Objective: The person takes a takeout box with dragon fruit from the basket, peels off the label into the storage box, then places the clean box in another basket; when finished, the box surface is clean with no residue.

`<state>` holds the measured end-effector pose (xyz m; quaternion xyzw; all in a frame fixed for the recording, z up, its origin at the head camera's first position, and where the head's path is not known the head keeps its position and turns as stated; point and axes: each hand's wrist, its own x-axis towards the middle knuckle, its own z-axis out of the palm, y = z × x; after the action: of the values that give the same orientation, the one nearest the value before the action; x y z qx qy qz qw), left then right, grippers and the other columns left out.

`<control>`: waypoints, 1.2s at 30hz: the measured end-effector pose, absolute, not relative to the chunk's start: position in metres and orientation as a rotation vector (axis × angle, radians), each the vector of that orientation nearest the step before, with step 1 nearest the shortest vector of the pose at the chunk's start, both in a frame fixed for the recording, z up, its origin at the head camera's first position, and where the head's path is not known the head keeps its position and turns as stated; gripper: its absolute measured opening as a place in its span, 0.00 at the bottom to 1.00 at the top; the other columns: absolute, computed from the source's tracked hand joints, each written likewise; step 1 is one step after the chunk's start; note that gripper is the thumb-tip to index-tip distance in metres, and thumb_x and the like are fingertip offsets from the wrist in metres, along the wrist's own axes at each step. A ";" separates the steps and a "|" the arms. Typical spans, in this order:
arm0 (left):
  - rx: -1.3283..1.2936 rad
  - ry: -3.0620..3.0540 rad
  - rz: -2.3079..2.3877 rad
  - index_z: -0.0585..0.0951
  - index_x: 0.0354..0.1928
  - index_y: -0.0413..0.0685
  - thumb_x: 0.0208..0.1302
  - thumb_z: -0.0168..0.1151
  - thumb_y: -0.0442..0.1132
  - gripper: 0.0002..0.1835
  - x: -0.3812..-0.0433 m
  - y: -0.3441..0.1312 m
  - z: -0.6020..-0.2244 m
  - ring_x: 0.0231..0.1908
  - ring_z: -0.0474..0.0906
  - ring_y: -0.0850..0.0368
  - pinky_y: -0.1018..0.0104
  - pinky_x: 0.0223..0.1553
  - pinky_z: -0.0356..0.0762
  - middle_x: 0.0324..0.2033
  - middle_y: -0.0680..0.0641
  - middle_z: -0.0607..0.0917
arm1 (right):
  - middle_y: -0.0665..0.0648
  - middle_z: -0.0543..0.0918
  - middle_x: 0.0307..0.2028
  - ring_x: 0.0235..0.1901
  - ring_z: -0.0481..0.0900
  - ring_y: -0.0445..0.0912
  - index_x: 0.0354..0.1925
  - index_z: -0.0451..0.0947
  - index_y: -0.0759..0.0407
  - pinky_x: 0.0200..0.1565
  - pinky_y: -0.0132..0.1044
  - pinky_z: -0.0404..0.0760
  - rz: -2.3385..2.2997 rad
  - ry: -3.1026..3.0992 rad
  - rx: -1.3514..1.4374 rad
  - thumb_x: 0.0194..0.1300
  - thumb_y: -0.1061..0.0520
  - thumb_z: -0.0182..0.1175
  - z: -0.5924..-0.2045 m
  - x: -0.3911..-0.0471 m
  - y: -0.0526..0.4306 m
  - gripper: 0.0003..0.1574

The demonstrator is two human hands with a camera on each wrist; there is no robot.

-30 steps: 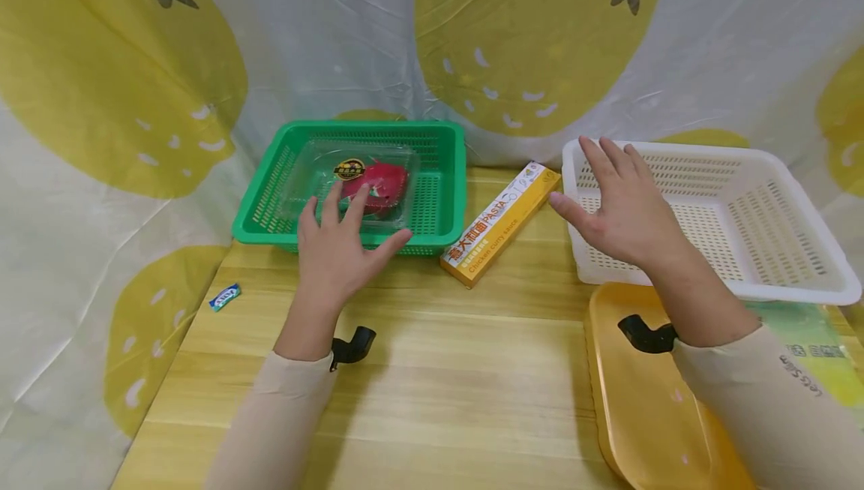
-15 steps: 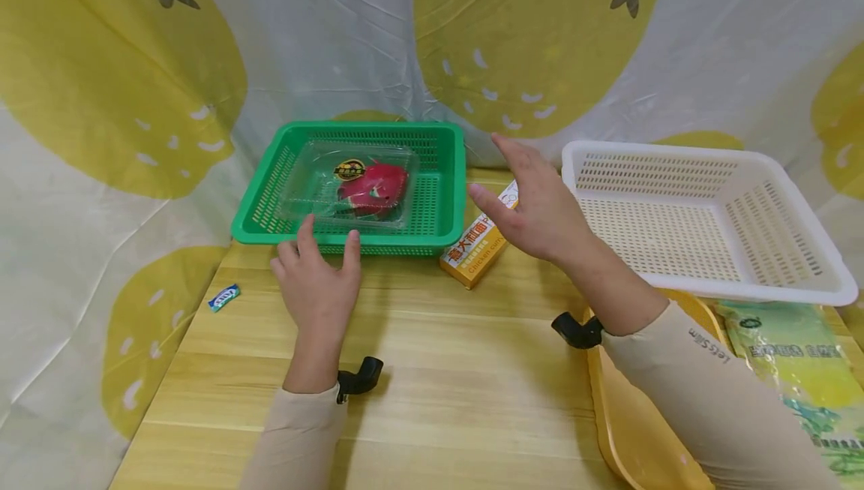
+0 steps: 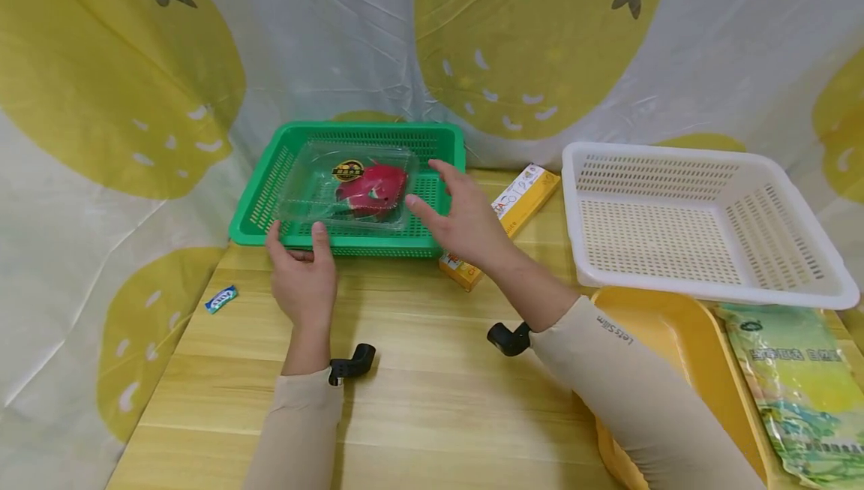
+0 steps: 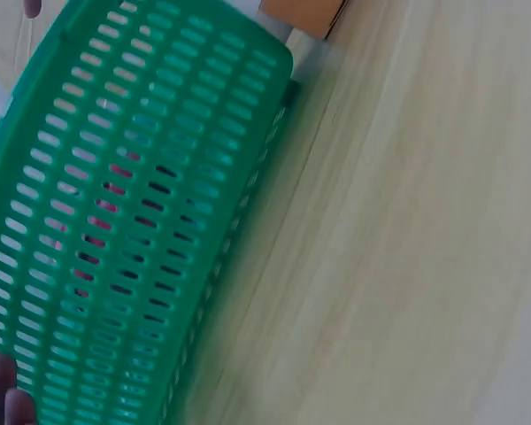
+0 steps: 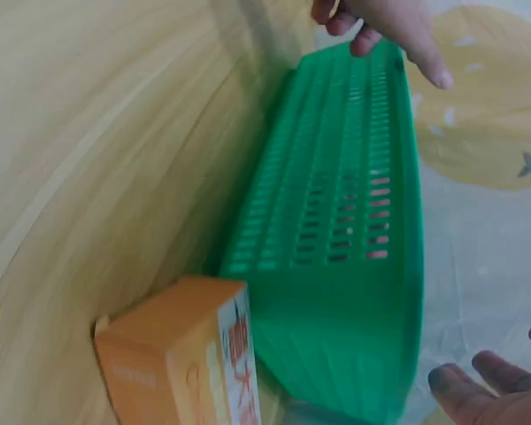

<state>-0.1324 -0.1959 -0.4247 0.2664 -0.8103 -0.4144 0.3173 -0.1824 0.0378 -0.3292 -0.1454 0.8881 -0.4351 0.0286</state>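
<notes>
A green plastic basket [image 3: 385, 241] stands at the back left of the wooden table. A clear plastic clamshell box [image 3: 304, 186] with a black-and-gold label lies in it, with a red item [image 3: 381, 184] showing through. At the basket's front left rim is my left hand [image 3: 305, 280], thumb extended and the other fingers loosely bent near the outer wall. My right hand [image 3: 466, 223] hovers by the right end with fingers spread and nothing between them. Beneath that hand a yellow and white pasta box [image 3: 520, 201], partly hidden, lies slanted beside the basket.
A white basket [image 3: 574, 212] stands at the back right. In front of it are a yellow tray [image 3: 675, 325], partly under my right sleeve, and a green printed packet [image 3: 796, 377]. A small wrapped candy [image 3: 221, 299] lies at left. A patterned curtain [image 3: 337, 47] hangs behind.
My right hand has moved left from the white basket to the green basket's right end. My left hand has drawn back from over the clamshell box to the front left rim.
</notes>
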 end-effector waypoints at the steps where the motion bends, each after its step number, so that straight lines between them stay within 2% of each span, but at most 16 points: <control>1: 0.696 -2.109 -1.112 0.66 0.74 0.55 0.67 0.56 0.71 0.42 -0.134 -0.198 -0.427 0.27 0.77 0.55 0.57 0.31 0.67 0.27 0.41 0.83 | 0.56 0.64 0.77 0.74 0.65 0.55 0.79 0.56 0.46 0.71 0.56 0.69 -1.345 2.733 -0.433 0.72 0.33 0.57 -0.331 -0.184 0.033 0.46; 5: 0.641 -2.062 -1.205 0.68 0.73 0.54 0.67 0.60 0.67 0.39 -0.139 -0.200 -0.433 0.27 0.73 0.62 0.62 0.32 0.68 0.24 0.44 0.79 | 0.56 0.63 0.78 0.76 0.61 0.56 0.79 0.55 0.47 0.73 0.58 0.67 -1.406 2.677 -0.381 0.72 0.32 0.56 -0.339 -0.194 0.015 0.48; 11: 0.546 -2.028 -1.321 0.68 0.70 0.55 0.69 0.59 0.65 0.35 -0.146 -0.197 -0.437 0.25 0.68 0.57 0.65 0.31 0.65 0.19 0.48 0.68 | 0.60 0.63 0.77 0.76 0.62 0.57 0.79 0.54 0.47 0.72 0.58 0.68 -1.540 2.543 -0.292 0.71 0.33 0.59 -0.349 -0.219 -0.006 0.49; 13: 0.516 -2.007 -1.369 0.67 0.69 0.55 0.69 0.60 0.63 0.34 -0.147 -0.197 -0.438 0.25 0.67 0.57 0.65 0.30 0.65 0.19 0.48 0.67 | 0.59 0.62 0.78 0.76 0.62 0.57 0.80 0.54 0.45 0.71 0.57 0.68 -1.578 2.494 -0.238 0.70 0.34 0.60 -0.353 -0.229 -0.011 0.49; 17: 0.455 -1.940 -1.469 0.68 0.68 0.53 0.71 0.61 0.57 0.30 -0.147 -0.198 -0.442 0.25 0.64 0.59 0.67 0.31 0.65 0.22 0.49 0.65 | 0.60 0.62 0.77 0.69 0.71 0.58 0.80 0.52 0.42 0.70 0.56 0.70 -1.676 2.344 -0.141 0.71 0.37 0.61 -0.363 -0.244 -0.019 0.48; 20: 0.423 -1.896 -1.516 0.68 0.68 0.52 0.72 0.61 0.54 0.28 -0.146 -0.199 -0.444 0.24 0.62 0.59 0.67 0.30 0.64 0.23 0.48 0.65 | 0.60 0.61 0.78 0.69 0.71 0.58 0.81 0.50 0.40 0.70 0.54 0.71 -1.688 2.276 -0.095 0.72 0.39 0.61 -0.368 -0.250 -0.024 0.48; 22: 0.424 -1.881 -1.519 0.69 0.67 0.52 0.72 0.61 0.54 0.28 -0.146 -0.199 -0.445 0.24 0.62 0.59 0.68 0.30 0.64 0.23 0.47 0.65 | 0.60 0.59 0.78 0.72 0.67 0.58 0.81 0.49 0.39 0.69 0.53 0.72 -1.652 2.274 -0.087 0.72 0.39 0.61 -0.370 -0.252 -0.026 0.49; 23: 0.422 -1.874 -1.520 0.69 0.67 0.52 0.72 0.61 0.54 0.27 -0.145 -0.199 -0.445 0.24 0.62 0.59 0.68 0.29 0.64 0.22 0.46 0.65 | 0.58 0.60 0.79 0.69 0.71 0.57 0.81 0.49 0.37 0.66 0.50 0.75 -1.617 2.286 -0.076 0.72 0.40 0.61 -0.371 -0.253 -0.028 0.48; 24: 0.424 -1.870 -1.517 0.69 0.67 0.52 0.72 0.61 0.54 0.27 -0.145 -0.199 -0.445 0.24 0.63 0.60 0.68 0.29 0.64 0.22 0.45 0.65 | 0.58 0.59 0.79 0.70 0.69 0.56 0.81 0.49 0.37 0.65 0.49 0.75 -1.585 2.298 -0.082 0.72 0.40 0.61 -0.371 -0.253 -0.029 0.48; 26: 0.423 -1.863 -1.515 0.69 0.66 0.52 0.72 0.61 0.53 0.27 -0.144 -0.198 -0.444 0.23 0.64 0.61 0.69 0.28 0.65 0.21 0.45 0.66 | 0.58 0.60 0.78 0.63 0.72 0.54 0.81 0.49 0.37 0.56 0.44 0.79 -1.531 2.313 -0.092 0.73 0.42 0.61 -0.371 -0.252 -0.030 0.47; 28: 0.412 -1.854 -1.525 0.69 0.66 0.51 0.72 0.61 0.52 0.26 -0.144 -0.198 -0.443 0.20 0.65 0.62 0.70 0.26 0.66 0.19 0.47 0.68 | 0.57 0.62 0.77 0.50 0.77 0.52 0.80 0.50 0.36 0.44 0.40 0.80 -1.500 2.313 -0.091 0.73 0.43 0.60 -0.371 -0.251 -0.030 0.46; 29: 0.404 -1.850 -1.533 0.69 0.66 0.50 0.73 0.61 0.51 0.26 -0.144 -0.197 -0.443 0.19 0.66 0.63 0.70 0.25 0.66 0.18 0.49 0.69 | 0.57 0.63 0.77 0.44 0.76 0.51 0.80 0.51 0.36 0.38 0.38 0.78 -1.496 2.308 -0.089 0.74 0.44 0.60 -0.371 -0.251 -0.030 0.45; 30: 0.399 -1.846 -1.540 0.69 0.66 0.50 0.73 0.61 0.51 0.26 -0.143 -0.197 -0.442 0.18 0.66 0.63 0.70 0.24 0.67 0.17 0.51 0.69 | 0.59 0.63 0.76 0.43 0.76 0.51 0.80 0.52 0.37 0.37 0.38 0.78 -1.505 2.297 -0.100 0.74 0.44 0.60 -0.371 -0.250 -0.030 0.44; 31: 0.393 -1.840 -1.549 0.69 0.66 0.49 0.73 0.61 0.50 0.26 -0.143 -0.197 -0.442 0.17 0.67 0.64 0.71 0.23 0.67 0.16 0.53 0.70 | 0.60 0.65 0.75 0.37 0.73 0.50 0.79 0.53 0.37 0.32 0.37 0.76 -1.517 2.283 -0.098 0.74 0.45 0.61 -0.371 -0.250 -0.029 0.43; 33: 0.388 -1.829 -1.562 0.69 0.66 0.49 0.73 0.61 0.50 0.25 -0.143 -0.196 -0.441 0.16 0.68 0.65 0.71 0.22 0.68 0.15 0.56 0.71 | 0.61 0.67 0.72 0.34 0.72 0.49 0.78 0.56 0.39 0.31 0.36 0.75 -1.533 2.270 -0.111 0.73 0.46 0.62 -0.371 -0.250 -0.029 0.42; 36: 0.382 -1.817 -1.583 0.68 0.67 0.47 0.73 0.61 0.50 0.27 -0.142 -0.195 -0.440 0.15 0.69 0.65 0.71 0.22 0.69 0.14 0.58 0.71 | 0.63 0.69 0.70 0.42 0.73 0.50 0.74 0.58 0.44 0.38 0.36 0.75 -1.553 2.256 -0.152 0.73 0.48 0.62 -0.371 -0.249 -0.029 0.38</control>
<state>-0.1421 -0.1946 -0.4400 0.1468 -0.6994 -0.6093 0.3435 -0.2487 -0.0286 -0.3713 -0.0544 0.8061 -0.5550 0.1981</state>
